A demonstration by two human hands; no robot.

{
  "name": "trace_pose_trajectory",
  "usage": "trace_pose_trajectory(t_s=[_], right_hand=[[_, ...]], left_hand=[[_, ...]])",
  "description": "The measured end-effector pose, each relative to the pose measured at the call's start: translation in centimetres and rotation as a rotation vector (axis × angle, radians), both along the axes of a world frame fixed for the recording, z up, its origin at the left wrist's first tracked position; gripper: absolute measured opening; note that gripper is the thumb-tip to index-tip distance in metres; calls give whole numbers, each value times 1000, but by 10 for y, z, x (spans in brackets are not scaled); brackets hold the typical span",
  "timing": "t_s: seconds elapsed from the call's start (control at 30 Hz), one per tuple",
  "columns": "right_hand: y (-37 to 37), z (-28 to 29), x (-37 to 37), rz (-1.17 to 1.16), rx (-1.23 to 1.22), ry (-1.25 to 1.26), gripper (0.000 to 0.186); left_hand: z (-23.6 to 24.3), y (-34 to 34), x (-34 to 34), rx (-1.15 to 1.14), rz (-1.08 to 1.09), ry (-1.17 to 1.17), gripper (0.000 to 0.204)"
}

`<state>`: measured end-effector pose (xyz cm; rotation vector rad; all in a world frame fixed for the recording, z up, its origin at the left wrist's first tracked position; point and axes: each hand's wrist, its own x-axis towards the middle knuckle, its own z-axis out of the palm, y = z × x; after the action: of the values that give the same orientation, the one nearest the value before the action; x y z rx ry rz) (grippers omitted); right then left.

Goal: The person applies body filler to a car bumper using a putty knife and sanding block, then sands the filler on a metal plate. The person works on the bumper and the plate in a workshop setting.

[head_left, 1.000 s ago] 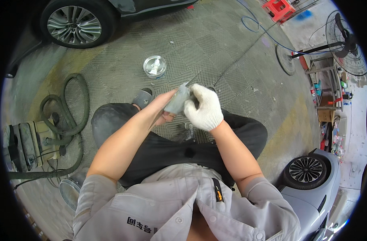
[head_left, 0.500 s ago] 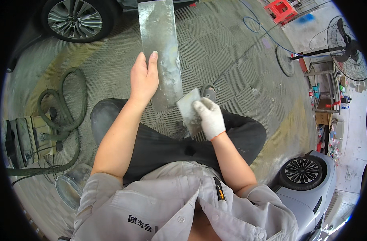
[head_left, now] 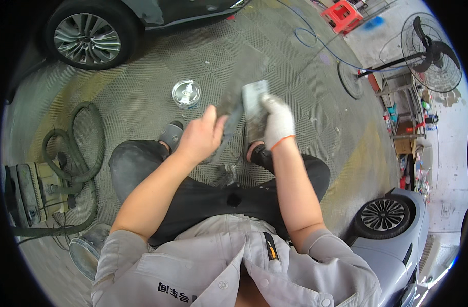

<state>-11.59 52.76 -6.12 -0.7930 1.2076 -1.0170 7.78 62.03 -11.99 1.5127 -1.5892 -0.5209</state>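
Note:
My bare left hand is closed on a long, dusty metal plate, which is tilted and smeared by motion. My right hand, in a white knit glove with an orange cuff, grips a shorter pale grey scraper just right of the plate, upright in the picture. Whether the two touch I cannot tell. On the floor left of the plate stands a round tin with a white tube on its lid. A small dark metal tool lies between my legs, mostly blurred.
At upper left is a dark car; a silver car is at lower right. A hose, machine and bucket are at left. A red stool, fan and cluttered rack stand along the right.
The long plate, held upright half a second ago, is now tilted rightward and blurred, uncovering the tin. My right hand and scraper have moved up; my left hand has moved right and down.

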Motion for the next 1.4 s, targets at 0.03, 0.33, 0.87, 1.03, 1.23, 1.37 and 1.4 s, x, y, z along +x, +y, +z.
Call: trace_pose_trajectory(t_s=[0.03,0.33,0.87,1.03,1.23,1.37,1.4], right_hand=[[-13,11,-5,-76,27,-54,36],[26,8,21,68,-425,548,26],[22,17,32,1004,-935,1404,27],[25,22,25,1304,-749,1516,25],[18,26,-9,789,-406,1120,28],[40,-10,-12,427,-137,382,36],[45,-20,-8,302,-120,298,40]], left_hand=[[1,1,1,-4,-19,-79,29],[2,-23,8,79,209,591,32],[-13,-29,13,-226,421,629,29],[-4,-29,19,-211,459,701,28],[4,-35,23,-202,464,840,29],[3,-31,17,-59,464,902,30],[2,-31,14,-67,436,897,30]])
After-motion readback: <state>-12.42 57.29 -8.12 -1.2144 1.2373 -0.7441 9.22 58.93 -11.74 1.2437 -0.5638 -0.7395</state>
